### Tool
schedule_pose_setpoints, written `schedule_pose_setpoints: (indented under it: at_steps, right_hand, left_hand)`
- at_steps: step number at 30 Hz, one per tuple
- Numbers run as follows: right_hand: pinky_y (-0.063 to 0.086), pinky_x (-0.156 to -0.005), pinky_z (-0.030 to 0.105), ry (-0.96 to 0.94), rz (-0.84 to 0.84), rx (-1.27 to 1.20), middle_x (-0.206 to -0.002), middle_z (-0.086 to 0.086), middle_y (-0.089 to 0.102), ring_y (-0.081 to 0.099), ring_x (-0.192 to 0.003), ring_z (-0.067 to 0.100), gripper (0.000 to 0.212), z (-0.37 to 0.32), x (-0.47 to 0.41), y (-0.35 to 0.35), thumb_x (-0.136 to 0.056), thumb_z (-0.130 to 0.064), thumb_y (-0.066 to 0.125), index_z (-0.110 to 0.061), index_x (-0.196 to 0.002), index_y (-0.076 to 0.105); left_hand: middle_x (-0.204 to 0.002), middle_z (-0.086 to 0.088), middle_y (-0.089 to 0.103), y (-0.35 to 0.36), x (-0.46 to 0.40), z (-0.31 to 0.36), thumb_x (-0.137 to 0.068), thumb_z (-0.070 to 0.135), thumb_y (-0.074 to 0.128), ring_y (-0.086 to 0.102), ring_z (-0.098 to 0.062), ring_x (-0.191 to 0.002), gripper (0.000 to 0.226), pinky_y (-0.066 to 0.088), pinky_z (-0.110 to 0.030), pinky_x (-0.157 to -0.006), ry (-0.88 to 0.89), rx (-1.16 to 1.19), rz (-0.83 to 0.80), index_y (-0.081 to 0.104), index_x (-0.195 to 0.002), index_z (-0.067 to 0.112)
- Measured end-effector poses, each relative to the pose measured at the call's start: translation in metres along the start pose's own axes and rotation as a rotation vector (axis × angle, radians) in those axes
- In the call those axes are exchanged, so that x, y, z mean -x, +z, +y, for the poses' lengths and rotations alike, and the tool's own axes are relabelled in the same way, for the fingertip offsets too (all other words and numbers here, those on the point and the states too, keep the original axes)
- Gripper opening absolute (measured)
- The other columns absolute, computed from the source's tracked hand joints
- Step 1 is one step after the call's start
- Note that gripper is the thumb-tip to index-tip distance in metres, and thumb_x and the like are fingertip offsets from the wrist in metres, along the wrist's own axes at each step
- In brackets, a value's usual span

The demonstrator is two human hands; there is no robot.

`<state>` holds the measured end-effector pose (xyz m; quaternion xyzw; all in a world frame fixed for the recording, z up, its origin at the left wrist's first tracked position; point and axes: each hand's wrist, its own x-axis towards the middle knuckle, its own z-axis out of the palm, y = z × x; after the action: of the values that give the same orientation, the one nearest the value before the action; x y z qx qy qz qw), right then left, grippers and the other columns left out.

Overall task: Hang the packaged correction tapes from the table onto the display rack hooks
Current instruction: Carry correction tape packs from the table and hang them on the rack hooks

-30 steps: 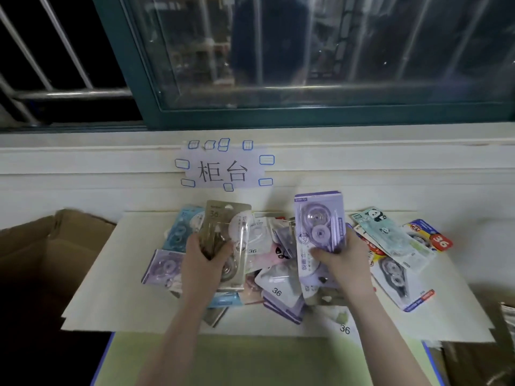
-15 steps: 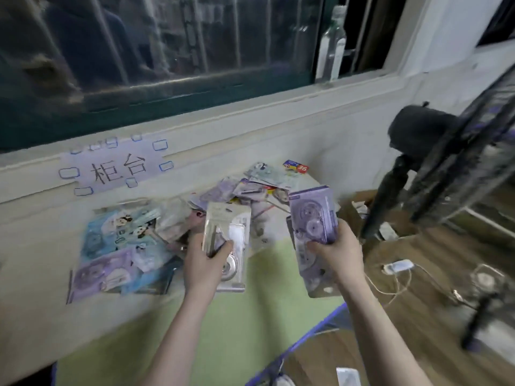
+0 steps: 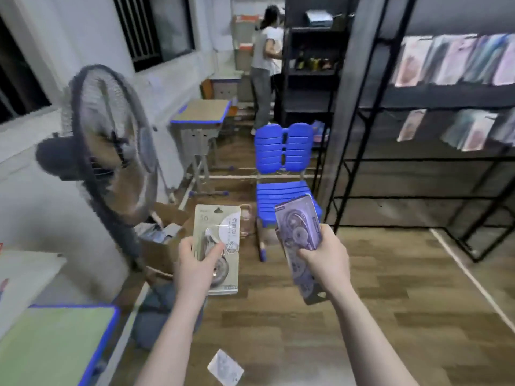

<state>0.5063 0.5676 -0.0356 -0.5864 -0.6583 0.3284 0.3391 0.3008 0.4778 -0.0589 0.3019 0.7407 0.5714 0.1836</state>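
My left hand [image 3: 195, 267] grips a beige packaged correction tape [image 3: 218, 232] upright, thumb across its front. A small stack of purple packaged correction tapes [image 3: 298, 227] is held in my right hand [image 3: 326, 259], tilted to the left. Both are raised over the wooden floor. The black display rack [image 3: 434, 98] stands at the right, with several blurred packages [image 3: 457, 62] hanging in two rows. The table's green top with its blue edge [image 3: 103, 341] shows at the lower left.
A blue plastic chair [image 3: 282, 174] stands straight ahead, between me and the rack. A standing fan [image 3: 111, 143] and an open cardboard box [image 3: 164, 238] are at the left. One package [image 3: 225, 370] lies on the floor. A person [image 3: 264, 62] stands at the back by dark shelves.
The view has swung right, from the table and its pile of packages to the room with the rack. Both hands keep the same packages and have moved off the table.
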Motion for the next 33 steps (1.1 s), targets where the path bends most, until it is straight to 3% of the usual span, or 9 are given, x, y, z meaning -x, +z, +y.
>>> schedule_pose_setpoints:
  at_steps: [4,7,10,13,19,23,28,31,33]
  right_hand:
    - [0.032,-0.055,0.03,0.145,0.181,0.072,-0.077,-0.006,0.054,0.049,-0.076,0.025,0.021,0.087,-0.053,-0.134,-0.076,-0.019,0.062,-0.024,-0.089,0.046]
    - [0.033,-0.06,0.031,0.244,0.298,0.117,-0.083,-0.002,0.059,0.054,-0.081,0.028,0.019,0.146,-0.086,-0.23,-0.077,-0.021,0.06,-0.021,-0.093,0.049]
    - [0.035,-0.065,0.03,0.322,0.396,0.139,-0.088,0.001,0.061,0.058,-0.088,0.03,0.023,0.188,-0.113,-0.309,-0.077,-0.018,0.06,-0.022,-0.097,0.049]
    - [0.033,-0.065,0.03,0.369,0.445,0.132,-0.082,-0.003,0.055,0.053,-0.082,0.029,0.024,0.219,-0.137,-0.362,-0.078,-0.02,0.06,-0.026,-0.095,0.045]
    - [0.034,-0.055,0.03,0.431,0.497,0.123,-0.078,-0.004,0.057,0.049,-0.07,0.024,0.019,0.27,-0.198,-0.407,-0.079,-0.024,0.057,-0.024,-0.095,0.047]
    - [0.035,-0.051,0.026,0.43,0.481,0.126,-0.075,-0.008,0.057,0.05,-0.062,0.01,0.018,0.297,-0.266,-0.421,-0.08,-0.027,0.058,-0.025,-0.094,0.046]
    - [0.042,-0.06,0.025,0.389,0.353,0.038,-0.084,-0.012,0.061,0.056,-0.076,0.011,0.029,0.323,-0.386,-0.436,-0.073,-0.024,0.065,-0.025,-0.098,0.05]
    - [0.05,-0.078,0.033,0.403,0.298,-0.093,-0.091,-0.009,0.064,0.061,-0.085,0.013,0.036,0.334,-0.453,-0.449,-0.068,-0.02,0.074,-0.022,-0.099,0.056]
    - [0.049,-0.074,0.031,0.399,0.274,-0.151,-0.093,-0.008,0.064,0.06,-0.084,0.01,0.037,0.342,-0.487,-0.457,-0.068,-0.019,0.077,-0.021,-0.098,0.056]
  left_hand:
    - [-0.097,0.0,0.06,0.176,0.026,0.051,-0.08,0.025,0.077,0.058,-0.025,-0.095,0.037,0.041,-0.033,-0.078,0.059,0.041,-0.248,0.053,-0.106,0.015]
    - [-0.1,0.0,0.062,0.297,0.061,0.091,-0.079,0.022,0.079,0.059,-0.023,-0.098,0.036,0.043,-0.033,-0.083,0.101,0.089,-0.422,0.055,-0.105,0.016]
    - [-0.102,0.003,0.063,0.389,0.093,0.131,-0.08,0.02,0.077,0.06,-0.018,-0.098,0.041,0.043,-0.031,-0.083,0.114,0.142,-0.563,0.055,-0.114,0.013]
    - [-0.102,0.005,0.065,0.458,0.11,0.161,-0.081,0.022,0.076,0.062,-0.015,-0.097,0.04,0.045,-0.031,-0.084,0.132,0.148,-0.658,0.055,-0.114,0.015]
    - [-0.096,0.011,0.062,0.573,0.107,0.198,-0.084,0.021,0.073,0.06,-0.003,-0.088,0.027,0.043,-0.015,-0.07,0.187,0.168,-0.731,0.058,-0.106,0.015]
    - [-0.093,0.014,0.059,0.645,0.08,0.209,-0.084,0.02,0.073,0.059,-0.004,-0.088,0.024,0.043,-0.022,-0.073,0.191,0.189,-0.713,0.059,-0.103,0.015]
    - [-0.091,0.011,0.06,0.737,0.016,0.228,-0.084,0.016,0.073,0.057,0.001,-0.081,0.018,0.042,-0.008,-0.063,0.167,0.244,-0.676,0.059,-0.097,0.017]
    - [-0.093,0.01,0.062,0.783,-0.02,0.246,-0.084,0.017,0.073,0.06,-0.005,-0.085,0.018,0.044,-0.016,-0.069,0.145,0.274,-0.657,0.059,-0.094,0.023]
    - [-0.097,0.008,0.064,0.807,-0.039,0.255,-0.084,0.018,0.073,0.061,-0.007,-0.089,0.019,0.046,-0.022,-0.074,0.131,0.291,-0.631,0.059,-0.096,0.026]
